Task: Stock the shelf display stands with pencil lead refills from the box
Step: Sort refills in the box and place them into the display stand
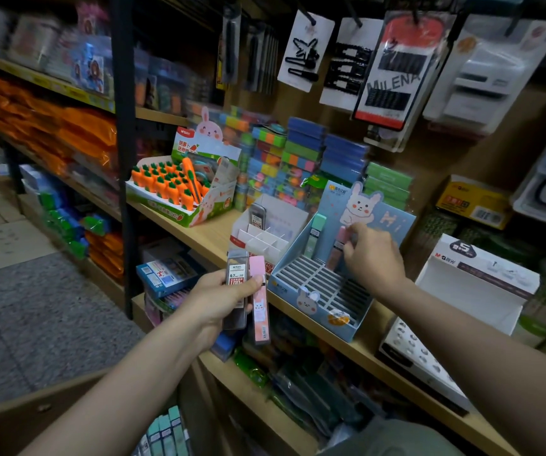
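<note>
1 head view, looking forward-down, close on wooden shelf (219,236).

Pale wood shelf (212,235) with a smooth matt face. On it stands a light blue printed cardboard display stand (317,304), slightly glossy, with a grey slotted insert. Beside it, a white cardboard stand (265,238), matt. The left hand (219,297) holds two refill cases: a smoky clear plastic case (236,287) and a pink plastic case (260,304), both smooth and shiny. Carrot erasers (166,184) look rubbery and matt. Hanging packs (396,67) have glossy clear film. The brown cardboard box (34,422) is dull.
</note>
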